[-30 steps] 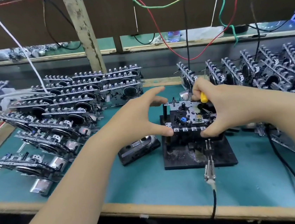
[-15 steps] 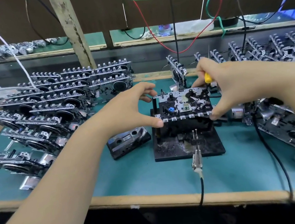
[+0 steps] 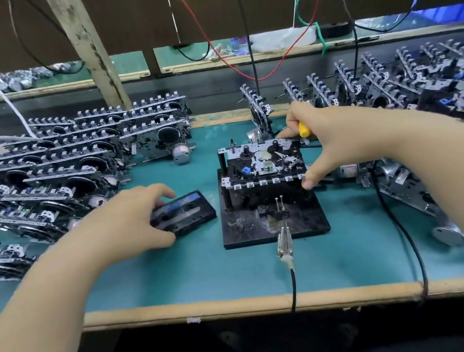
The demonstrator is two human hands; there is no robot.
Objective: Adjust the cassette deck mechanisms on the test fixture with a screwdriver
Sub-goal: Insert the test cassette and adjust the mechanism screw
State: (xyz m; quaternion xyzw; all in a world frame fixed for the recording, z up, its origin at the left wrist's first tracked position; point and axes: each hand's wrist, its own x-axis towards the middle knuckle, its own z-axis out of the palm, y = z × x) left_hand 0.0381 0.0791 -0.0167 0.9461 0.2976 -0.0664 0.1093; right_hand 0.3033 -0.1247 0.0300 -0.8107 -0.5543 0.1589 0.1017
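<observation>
Cassette deck mechanism [image 3: 263,166] sits on black test fixture [image 3: 273,223]. Your right hand [image 3: 333,138] braces its edge, yellow screwdriver [image 3: 303,129] tucked in curled fingers. Your left hand [image 3: 131,216] closes on the cassette tape [image 3: 186,214], likely for loading.

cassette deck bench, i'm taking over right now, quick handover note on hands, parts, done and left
Left hand: grips the cassette tape lying on the green mat, left of the fixture.
Right hand: holds the yellow-handled screwdriver and spans the deck mechanism, thumb at its front right corner.
The mechanism sits on the black test fixture. Stacked mechanisms lie to the left; more lie to the right.
Done: mechanism seated.
Left: probably load the tape, adjust with the screwdriver, swap units. Which pile is finished I cannot tell.
</observation>
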